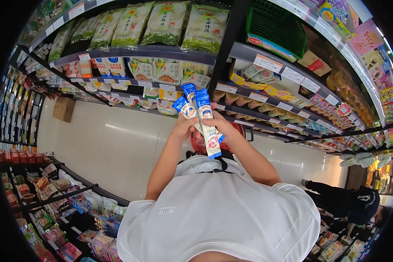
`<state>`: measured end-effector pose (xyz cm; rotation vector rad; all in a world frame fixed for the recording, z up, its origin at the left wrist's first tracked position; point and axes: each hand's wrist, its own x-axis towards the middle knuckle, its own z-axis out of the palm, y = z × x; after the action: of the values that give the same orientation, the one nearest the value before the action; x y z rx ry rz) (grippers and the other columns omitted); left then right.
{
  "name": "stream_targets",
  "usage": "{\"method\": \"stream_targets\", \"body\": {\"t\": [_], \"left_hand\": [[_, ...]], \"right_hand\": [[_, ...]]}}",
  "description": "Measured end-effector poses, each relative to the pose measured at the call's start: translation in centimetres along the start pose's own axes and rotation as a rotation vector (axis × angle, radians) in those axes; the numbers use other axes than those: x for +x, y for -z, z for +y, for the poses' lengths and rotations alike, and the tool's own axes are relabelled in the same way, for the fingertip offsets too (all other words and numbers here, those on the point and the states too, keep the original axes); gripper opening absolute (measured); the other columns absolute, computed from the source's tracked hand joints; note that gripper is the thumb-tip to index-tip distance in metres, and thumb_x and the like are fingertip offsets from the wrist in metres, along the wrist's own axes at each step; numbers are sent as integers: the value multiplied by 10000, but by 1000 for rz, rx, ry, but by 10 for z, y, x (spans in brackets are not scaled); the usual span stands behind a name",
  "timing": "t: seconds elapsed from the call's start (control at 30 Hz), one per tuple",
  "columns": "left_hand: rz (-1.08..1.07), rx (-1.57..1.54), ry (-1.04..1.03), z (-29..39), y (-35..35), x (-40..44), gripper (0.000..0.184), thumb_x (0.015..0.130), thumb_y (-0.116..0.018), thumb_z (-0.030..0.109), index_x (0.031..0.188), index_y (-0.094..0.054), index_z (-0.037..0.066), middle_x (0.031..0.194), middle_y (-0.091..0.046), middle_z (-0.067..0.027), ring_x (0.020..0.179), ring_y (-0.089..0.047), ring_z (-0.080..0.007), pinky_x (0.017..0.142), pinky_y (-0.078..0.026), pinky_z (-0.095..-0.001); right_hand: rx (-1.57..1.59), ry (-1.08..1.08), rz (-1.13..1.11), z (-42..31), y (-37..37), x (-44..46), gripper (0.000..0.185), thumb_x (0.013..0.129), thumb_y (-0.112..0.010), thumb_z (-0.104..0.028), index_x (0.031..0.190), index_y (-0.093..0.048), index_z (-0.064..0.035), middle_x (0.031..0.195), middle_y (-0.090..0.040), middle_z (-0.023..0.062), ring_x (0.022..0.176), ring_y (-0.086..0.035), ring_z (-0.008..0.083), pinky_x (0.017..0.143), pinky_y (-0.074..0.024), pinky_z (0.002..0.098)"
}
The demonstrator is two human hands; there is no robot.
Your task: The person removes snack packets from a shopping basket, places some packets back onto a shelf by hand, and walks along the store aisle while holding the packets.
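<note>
- Packets (208,126): slim, white with blue ends, fanned out at the centre of the frame, above the white shirt.
- Left hand (185,127): fingers curled round the left part of the fan, gripping it.
- Right hand (220,124): grasping the front packet, its thumb laid across the middle.
- The front packet carries red lettering near its lower end and a round picture higher up; the small print is too fine to read. The packets behind overlap, so their exact number is hard to tell; a further blue tip peeps out at lower right of the fan.
- Shirt (218,209): raised lettering on the left of the chest, seemingly "allo"; the line at right is unclear.
- Bags (166,24): green and white, top of the frame, with dark Chinese characters that appear to read 龙口粉丝.
- Pink pack (367,38): upper right, marked "POCKY".
- Price tag (296,8): top edge, showing "4.50"; most others are illegible.
- Green basket (275,28): upper right, a red oval label below it.
- Red container (198,145): behind the hands, mostly hidden by them.
- Person (362,205): lower right, dark clothes, pale print on the back unreadable.
- Dark rounded borders cut off the outer shelves.
</note>
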<state>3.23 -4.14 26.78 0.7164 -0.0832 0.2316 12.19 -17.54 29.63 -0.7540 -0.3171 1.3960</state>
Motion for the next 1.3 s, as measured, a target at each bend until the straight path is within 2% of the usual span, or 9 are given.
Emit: {"method": "stream_targets", "body": {"t": [0.07, 0.27, 0.47, 0.67, 0.8, 0.87, 0.9, 1.0, 1.3], "left_hand": [[55, 136, 115, 6, 5, -1, 756, 701, -766, 253, 1295, -407, -47, 1288, -510, -227, 1091, -585, -298, 891, -505, -370], [141, 233, 140, 4, 9, 1, 571, 680, -787, 247, 1102, -548, -53, 1042, -630, -209, 1032, -614, -307, 866, -522, -413], [8, 33, 115, -9, 0, 5, 798, 679, -806, 297, 1295, -412, -23, 1140, -604, -196, 1108, -574, -318, 939, -477, -452], [100, -33, 76, -22, 21, 5, 669, 701, -771, 126, 1269, -431, 27, 1045, -626, -163, 939, -640, -281, 827, -538, -402], [287, -46, -96, -4, 12, 8, 566, 712, -751, 67, 1195, -457, 44, 1011, -611, -126, 919, -640, -273, 815, -541, -405], [348, 52, -141, 2, 15, 11, 547, 718, -735, 26, 1188, -455, 47, 1017, -612, -127, 923, -639, -277, 817, -540, -410], [351, 52, -132, 3, 12, 12, 538, 716, -726, -7, 1180, -456, 42, 1017, -614, -135, 920, -640, -278, 816, -537, -412], [273, 200, -121, -2, 9, 14, 537, 715, -729, -4, 1178, -461, 38, 1013, -617, -147, 916, -641, -273, 805, -538, -399], [287, 52, -198, -36, -11, 32, 285, 763, -668, -12, 1006, -522, 8, 943, -566, -92, 859, -622, -225, 758, -533, -358]], "right_hand": [[53, -50, -32, 2, 0, 0, 368, 860, -604, -161, 1133, -477, 51, 911, -639, 218, 703, -672, 284, 625, -573, 381], [71, -170, -136, 9, 3, -1, 355, 895, -561, -230, 1095, -509, 59, 825, -636, 234, 670, -668, 296, 604, -569, 384], [18, -196, -115, 18, 24, 4, 369, 890, -587, -327, 1030, -570, 14, 760, -643, 194, 583, -650, 253, 493, -535, 312], [-42, -264, -61, 9, 20, 0, 480, 920, -530, -396, 1055, -530, 65, 826, -642, 237, 679, -673, 287, 628, -582, 339], [-506, -98, 22, -9, 18, -7, 513, 831, -665, -396, 1091, -543, 30, 860, -646, 183, 774, -661, 237, 677, -543, 315], [-1216, 151, 81, -21, 8, -15, 652, 744, -726, -433, 1130, -543, 59, 1041, -631, 220, 956, -630, 266, 812, -483, 348], [-1226, 86, 94, -24, 3, -17, 724, 673, -766, -466, 1100, -545, 74, 1112, -596, 237, 1035, -589, 309, 858, -454, 370], [-1473, 166, 141, -11, 14, -13, 617, 674, -783, -417, 1054, -570, 21, 968, -645, 181, 863, -625, 261, 774, -478, 352], [-1096, 84, 155, -18, 29, -26, 533, 627, -810, -316, 989, -604, 16, 863, -671, 149, 779, -645, 259, 749, -497, 347]]}}
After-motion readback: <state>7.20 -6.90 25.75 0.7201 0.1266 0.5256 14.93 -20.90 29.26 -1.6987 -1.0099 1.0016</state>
